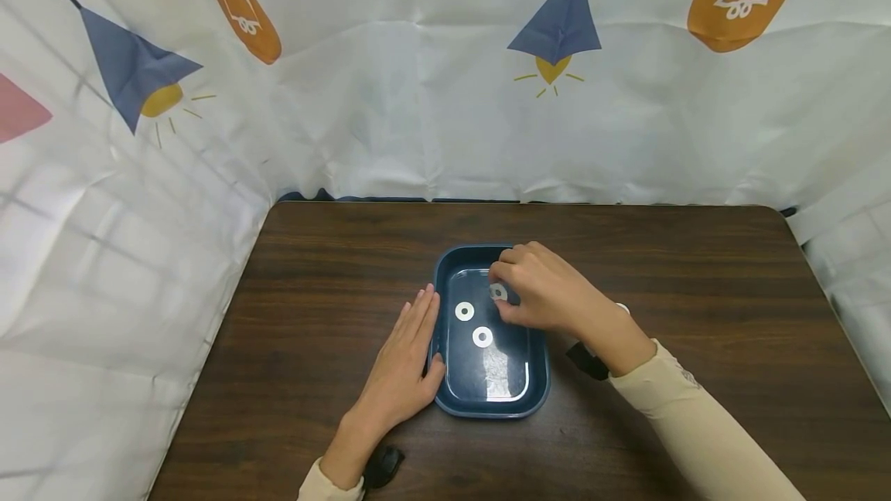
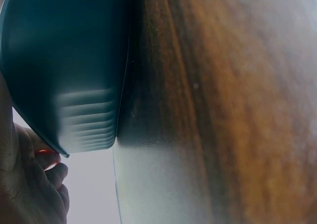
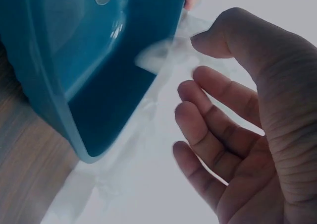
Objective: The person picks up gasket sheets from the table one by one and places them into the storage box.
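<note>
Dropping 1 ring [image 3: 153, 58] into the tray [image 1: 459, 377] seems the step: right hand [image 1: 546, 284] parted, apparently releasing; left hand [image 1: 405, 367] straight-fingered at left side. Next likely calls for withdrawing right.

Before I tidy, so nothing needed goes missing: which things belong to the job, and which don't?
In the job:
blue tray
two white rings in it
a third white ring at the right hand

Apparently not:
printed curtain
black wrist devices
</note>
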A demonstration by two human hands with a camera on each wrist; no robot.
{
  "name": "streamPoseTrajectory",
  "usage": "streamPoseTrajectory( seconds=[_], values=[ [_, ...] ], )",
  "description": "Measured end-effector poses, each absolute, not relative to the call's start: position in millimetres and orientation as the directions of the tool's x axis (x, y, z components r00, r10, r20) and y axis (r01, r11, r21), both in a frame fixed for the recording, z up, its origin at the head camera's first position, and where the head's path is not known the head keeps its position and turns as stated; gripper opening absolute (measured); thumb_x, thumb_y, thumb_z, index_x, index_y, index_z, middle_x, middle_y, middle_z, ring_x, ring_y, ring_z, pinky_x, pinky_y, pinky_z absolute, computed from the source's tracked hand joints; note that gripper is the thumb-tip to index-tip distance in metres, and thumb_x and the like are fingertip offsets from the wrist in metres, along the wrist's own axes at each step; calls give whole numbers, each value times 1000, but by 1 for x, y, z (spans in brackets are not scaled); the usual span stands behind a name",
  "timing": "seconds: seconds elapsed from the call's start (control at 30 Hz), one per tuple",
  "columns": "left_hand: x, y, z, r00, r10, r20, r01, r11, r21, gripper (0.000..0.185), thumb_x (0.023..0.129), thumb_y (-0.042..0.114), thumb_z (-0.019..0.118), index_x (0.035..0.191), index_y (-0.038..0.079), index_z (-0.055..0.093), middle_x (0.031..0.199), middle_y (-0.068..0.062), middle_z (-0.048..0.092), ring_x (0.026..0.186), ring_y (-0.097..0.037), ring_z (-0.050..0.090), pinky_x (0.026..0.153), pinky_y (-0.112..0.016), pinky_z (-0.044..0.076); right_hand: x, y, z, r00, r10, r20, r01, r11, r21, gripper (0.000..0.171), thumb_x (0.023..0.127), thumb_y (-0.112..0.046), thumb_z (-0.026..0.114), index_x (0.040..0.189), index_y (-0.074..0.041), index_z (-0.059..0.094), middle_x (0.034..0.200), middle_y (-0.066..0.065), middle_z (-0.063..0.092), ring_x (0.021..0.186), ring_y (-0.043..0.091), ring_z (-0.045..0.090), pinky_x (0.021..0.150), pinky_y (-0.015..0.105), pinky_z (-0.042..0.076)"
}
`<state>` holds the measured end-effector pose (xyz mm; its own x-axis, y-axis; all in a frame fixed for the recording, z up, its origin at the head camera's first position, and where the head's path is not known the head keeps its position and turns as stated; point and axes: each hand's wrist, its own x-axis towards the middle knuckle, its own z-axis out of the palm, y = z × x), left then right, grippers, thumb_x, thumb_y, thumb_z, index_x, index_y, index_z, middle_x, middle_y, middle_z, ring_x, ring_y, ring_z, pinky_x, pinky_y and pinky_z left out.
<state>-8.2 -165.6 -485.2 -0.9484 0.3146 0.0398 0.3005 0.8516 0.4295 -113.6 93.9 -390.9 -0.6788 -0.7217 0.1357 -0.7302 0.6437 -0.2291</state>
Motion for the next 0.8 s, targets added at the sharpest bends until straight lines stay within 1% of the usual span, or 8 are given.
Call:
streamPoseTrajectory(
  seconds=[0.1, 0.3, 0.47, 0.63, 0.8],
  values=[
    [-8, -166, -485, -948, 314, 39, 300, 852, 429, 95, 96, 23, 65, 172, 22, 8, 181, 6, 5, 168, -10, 4, 138, -34, 8, -114, 91, -389, -680, -723, 121, -729, 650, -213, 30, 86, -28, 85, 110, -11, 80, 107, 5, 80, 95, 21, 73, 97, 45, 60],
    [-8, -165, -485, -950, 311, 36, 295, 853, 430, 95, 96, 24, 65, 172, 23, 7, 181, 8, 2, 168, -10, 4, 138, -36, 10, -114, 90, -389, -688, -717, 116, -721, 656, -222, 31, 87, -27, 84, 112, -10, 80, 108, 6, 81, 96, 21, 74, 99, 46, 61],
    [-8, -165, -485, -949, 312, 35, 296, 854, 427, 96, 96, 23, 65, 172, 23, 6, 181, 8, 2, 168, -10, 3, 137, -45, 19, -112, 94, -390, -702, -705, 99, -704, 667, -243, 34, 88, -30, 83, 116, -11, 79, 114, 6, 79, 103, 22, 74, 103, 48, 60],
    [-8, -165, -485, -948, 315, 39, 301, 851, 431, 96, 96, 23, 65, 172, 23, 5, 181, 6, 3, 168, -11, 3, 136, -49, 22, -111, 104, -391, -745, -662, 83, -656, 706, -268, 35, 89, -31, 82, 119, -14, 78, 117, 6, 77, 105, 23, 72, 102, 49, 59],
    [-8, -165, -486, -947, 318, 43, 305, 849, 430, 95, 96, 23, 64, 172, 22, 6, 181, 7, 2, 168, -12, 4, 136, -49, 21, -111, 118, -392, -784, -613, 98, -612, 735, -292, 36, 90, -32, 82, 120, -13, 78, 118, 7, 75, 102, 26, 70, 98, 49, 60]
  ],
)
